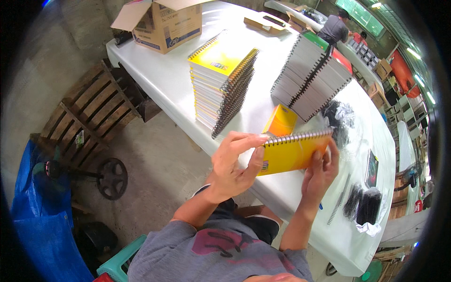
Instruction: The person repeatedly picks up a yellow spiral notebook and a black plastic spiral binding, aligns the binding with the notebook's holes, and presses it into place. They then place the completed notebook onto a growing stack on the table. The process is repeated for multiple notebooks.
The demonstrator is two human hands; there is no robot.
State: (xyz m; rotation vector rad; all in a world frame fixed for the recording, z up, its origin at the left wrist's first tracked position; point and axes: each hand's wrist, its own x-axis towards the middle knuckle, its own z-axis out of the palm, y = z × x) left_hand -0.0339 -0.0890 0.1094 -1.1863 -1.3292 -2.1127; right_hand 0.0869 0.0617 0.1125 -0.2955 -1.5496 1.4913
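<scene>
I hold a yellow spiral notebook (292, 154) up in front of me, above the near edge of the white surface (174, 80). My left hand (233, 165) grips its left end: the thumb presses the yellow cover while the fingers curl over the wire binding along the top edge. My right hand (322, 168) closes on the right end, fingers wrapped over the cover's lower right corner. The notebook tilts slightly, its binding side uppermost.

Just behind it a loose yellow cover sheet (281, 121) lies on the surface. Farther back stands a leaning stack of yellow-topped spiral notebooks (222, 82), and to its right a second stack with green and red covers (312, 75), well apart from my hands. Loose black wire coils (361, 203) sit near the surface's right end, beside a dark notebook (371, 168). An open cardboard box (164, 23) rests at the far left corner.

On the floor to my left is a wooden pallet (89, 113), a black wheel (112, 178) and a blue tarp (42, 225). Another person (336, 28) works at the far end.
</scene>
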